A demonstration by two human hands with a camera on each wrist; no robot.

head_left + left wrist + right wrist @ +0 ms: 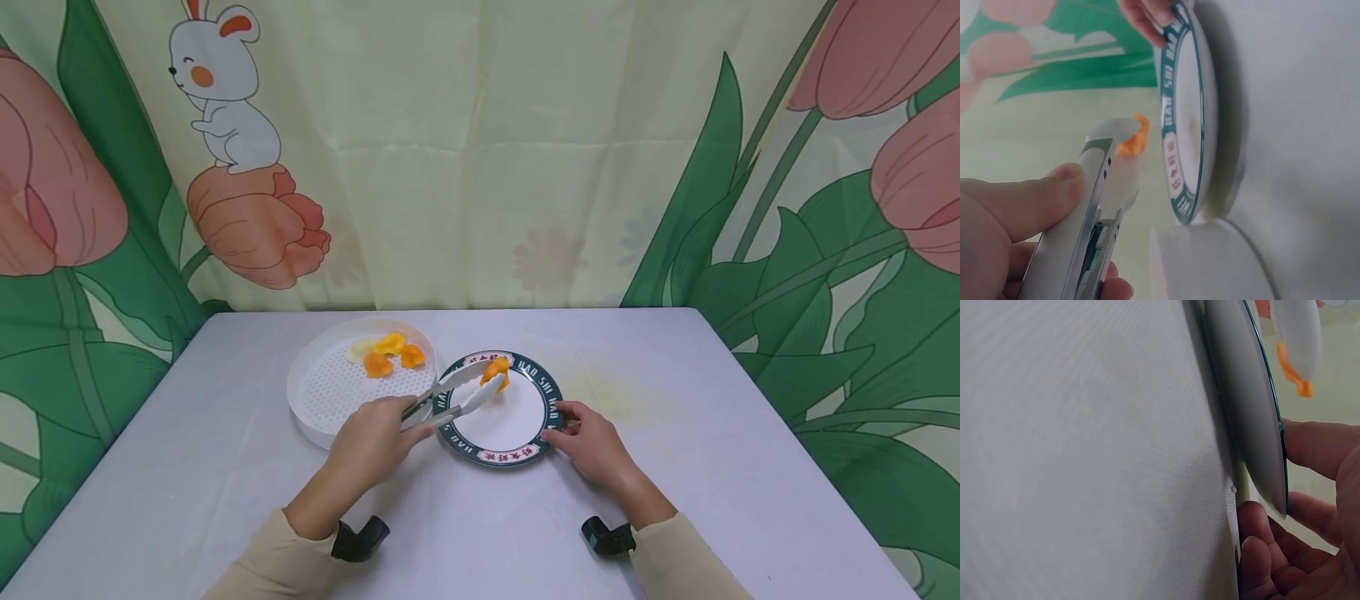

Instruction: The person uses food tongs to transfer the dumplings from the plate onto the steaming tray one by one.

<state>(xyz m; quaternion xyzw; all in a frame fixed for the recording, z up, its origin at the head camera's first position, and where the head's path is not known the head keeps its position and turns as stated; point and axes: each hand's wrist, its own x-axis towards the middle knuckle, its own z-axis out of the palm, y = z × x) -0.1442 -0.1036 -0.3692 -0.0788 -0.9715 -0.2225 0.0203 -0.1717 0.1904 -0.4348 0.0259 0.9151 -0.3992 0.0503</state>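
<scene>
My left hand [375, 442] grips a pair of tongs [1075, 219] with pale, scoop-like tips. Pinched between those tips is an orange, curled piece [496, 370], its exact kind unclear. It hangs above a white plate [498, 429] with a dark green, lettered rim, apart from the plate's surface in the left wrist view. My right hand [596, 446] holds the plate's right edge, thumb on the rim and fingers beside and below it in the right wrist view. To the left, a round white perforated tray [330, 400] carries several yellow and orange pieces [378, 365] and a pale one [360, 351].
Tray and plate stand close together on a white-covered table [720, 500]. A faint yellowish stain [600, 392] marks the cloth right of the plate. Behind the table's far edge hangs a printed curtain [465, 150].
</scene>
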